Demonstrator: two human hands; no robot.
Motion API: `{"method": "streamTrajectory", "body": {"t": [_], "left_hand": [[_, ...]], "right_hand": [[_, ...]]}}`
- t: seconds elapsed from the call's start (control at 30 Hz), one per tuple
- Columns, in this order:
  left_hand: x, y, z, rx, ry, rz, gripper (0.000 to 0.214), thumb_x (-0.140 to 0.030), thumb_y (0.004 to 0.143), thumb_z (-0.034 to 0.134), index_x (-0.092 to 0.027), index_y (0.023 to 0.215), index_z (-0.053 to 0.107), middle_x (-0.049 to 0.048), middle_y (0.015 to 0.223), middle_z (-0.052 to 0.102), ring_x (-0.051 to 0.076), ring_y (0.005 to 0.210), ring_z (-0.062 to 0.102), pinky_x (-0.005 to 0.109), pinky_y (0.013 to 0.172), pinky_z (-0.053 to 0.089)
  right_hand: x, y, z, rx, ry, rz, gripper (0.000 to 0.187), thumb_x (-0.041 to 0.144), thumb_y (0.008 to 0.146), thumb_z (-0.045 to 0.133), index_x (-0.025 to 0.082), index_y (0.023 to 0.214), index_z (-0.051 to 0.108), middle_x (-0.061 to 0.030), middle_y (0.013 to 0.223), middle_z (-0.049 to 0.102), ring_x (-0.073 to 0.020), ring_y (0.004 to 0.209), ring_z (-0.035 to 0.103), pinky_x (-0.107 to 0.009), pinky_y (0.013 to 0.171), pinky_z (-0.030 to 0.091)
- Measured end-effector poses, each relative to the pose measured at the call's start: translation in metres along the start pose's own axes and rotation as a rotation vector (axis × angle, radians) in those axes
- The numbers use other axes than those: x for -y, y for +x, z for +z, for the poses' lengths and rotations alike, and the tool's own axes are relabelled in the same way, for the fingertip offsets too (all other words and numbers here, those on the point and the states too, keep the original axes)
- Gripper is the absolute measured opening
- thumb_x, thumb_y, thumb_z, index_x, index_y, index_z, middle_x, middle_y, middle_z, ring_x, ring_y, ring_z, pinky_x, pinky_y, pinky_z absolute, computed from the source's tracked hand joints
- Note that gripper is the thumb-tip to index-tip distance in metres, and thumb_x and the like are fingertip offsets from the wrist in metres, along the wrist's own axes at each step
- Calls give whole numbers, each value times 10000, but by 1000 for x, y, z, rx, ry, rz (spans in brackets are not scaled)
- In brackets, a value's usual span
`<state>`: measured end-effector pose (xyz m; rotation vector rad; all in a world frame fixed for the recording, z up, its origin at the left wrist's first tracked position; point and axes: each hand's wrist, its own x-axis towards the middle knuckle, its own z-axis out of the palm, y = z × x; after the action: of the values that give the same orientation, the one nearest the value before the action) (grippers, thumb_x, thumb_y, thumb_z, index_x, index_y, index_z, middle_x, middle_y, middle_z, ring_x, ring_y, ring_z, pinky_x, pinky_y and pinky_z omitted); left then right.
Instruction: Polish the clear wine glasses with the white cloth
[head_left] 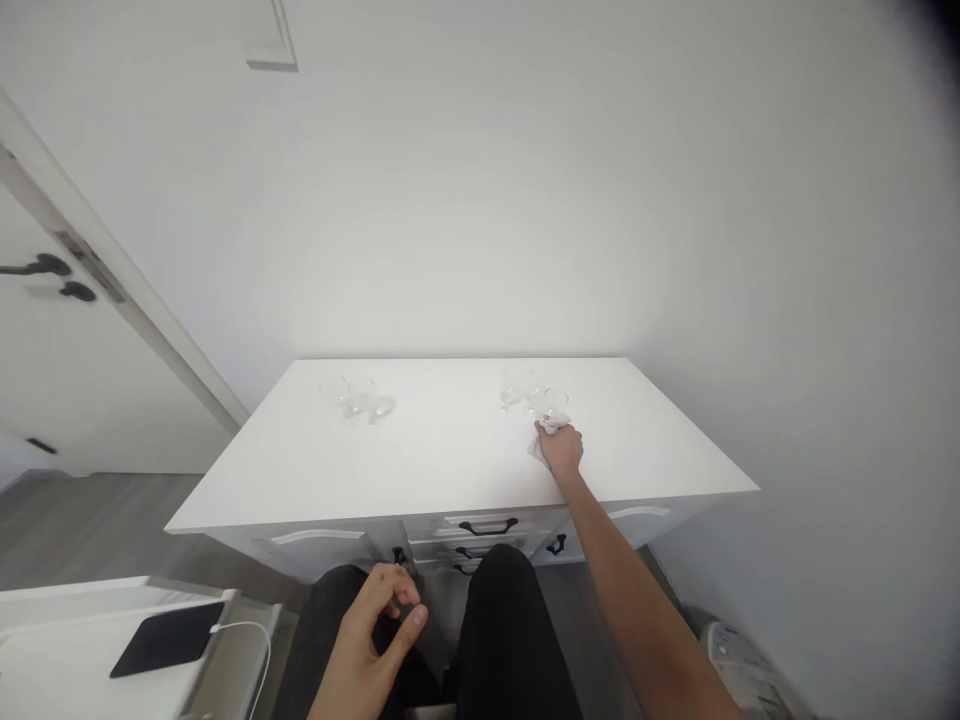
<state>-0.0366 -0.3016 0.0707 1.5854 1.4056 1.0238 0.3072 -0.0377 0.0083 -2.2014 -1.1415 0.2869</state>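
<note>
My right hand [562, 449] is stretched out over the white cabinet top [450, 450], its fingers closed round a crumpled white cloth or tissue [553, 421] with a small reddish mark. Just beyond the cloth shows the rim of a clear glass [556, 397]; whether the hand also touches that glass I cannot tell. Other clear glasses [512, 392] stand close to its left. Over my lap, my left hand [375, 625] holds nothing; the fingers are loosely bent, with the thumb apart from them.
More clear glasses [360, 398] form a group on the cabinet's left. Black drawer handles [489, 527] face my knees. At lower left, a black tablet [169, 638] with a white cable [259, 632] lies on a white surface. A white door [67, 370] stands at left.
</note>
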Motion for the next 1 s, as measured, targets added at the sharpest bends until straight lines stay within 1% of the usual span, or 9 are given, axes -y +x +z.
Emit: {"method": "streamTrajectory", "body": {"t": [0.13,0.3,0.37,0.5,0.6,0.67,0.83,0.93,1.0], "left_hand": [[-1,22,-4,-13,38,-42,287,-486,963,628,-217,865,648,41,915,664,204,836,607,297,787,490],[17,44,-8,-150,28,-151,418,-612,927,610,-204,858,668,32,814,683,216,787,647,307,749,505],[30,58,-11,-224,2,-171,450,-634,913,611,-194,835,666,28,767,677,211,753,650,307,731,511],[57,105,-22,-428,-84,-167,441,-622,867,659,-181,876,661,50,793,727,202,714,688,313,721,545],[72,150,-33,-573,-74,-177,454,-601,842,684,-172,988,656,82,881,757,227,782,735,339,762,567],[81,177,-39,-611,-41,-187,496,-580,817,729,-174,1092,654,92,952,769,242,834,750,369,829,567],[96,225,-43,-600,-50,-220,662,-513,793,805,-152,1290,558,57,835,749,251,800,755,423,854,578],[100,244,-40,-598,-116,-221,704,-499,784,841,-169,1307,506,126,1091,730,198,750,747,383,760,606],[100,255,-38,-580,-191,-203,726,-502,783,855,-205,1321,468,181,1347,620,158,734,750,334,683,614]], "right_hand": [[-6,3,3,20,-25,-3,495,543,878,749,63,1001,753,-255,1016,761,-337,998,733,-394,852,540],[-14,-11,0,-24,-28,-90,649,642,850,707,139,1248,612,-177,1126,764,-322,1001,712,-352,793,482],[-18,-23,-2,-35,-59,-121,666,671,849,694,155,1247,558,-152,1079,757,-318,931,700,-345,739,447],[-23,-49,-1,-31,-154,-251,484,647,930,620,199,1104,563,-97,987,708,-276,844,660,-315,669,351],[-25,-61,3,-9,-238,-387,338,534,988,594,198,1020,586,-76,950,669,-235,797,622,-308,647,282],[-25,-63,6,1,-288,-459,258,440,984,621,183,1000,602,-71,927,649,-215,774,596,-308,640,249],[-23,-63,5,-13,-362,-541,177,336,973,627,164,1010,616,-62,905,620,-187,756,555,-302,634,224],[-22,-63,3,-21,-382,-555,160,317,970,621,162,1009,617,-59,901,622,-183,755,549,-305,633,227],[-22,-63,3,-25,-388,-555,154,308,966,622,161,1014,618,-59,900,628,-183,755,551,-308,635,231]]}}
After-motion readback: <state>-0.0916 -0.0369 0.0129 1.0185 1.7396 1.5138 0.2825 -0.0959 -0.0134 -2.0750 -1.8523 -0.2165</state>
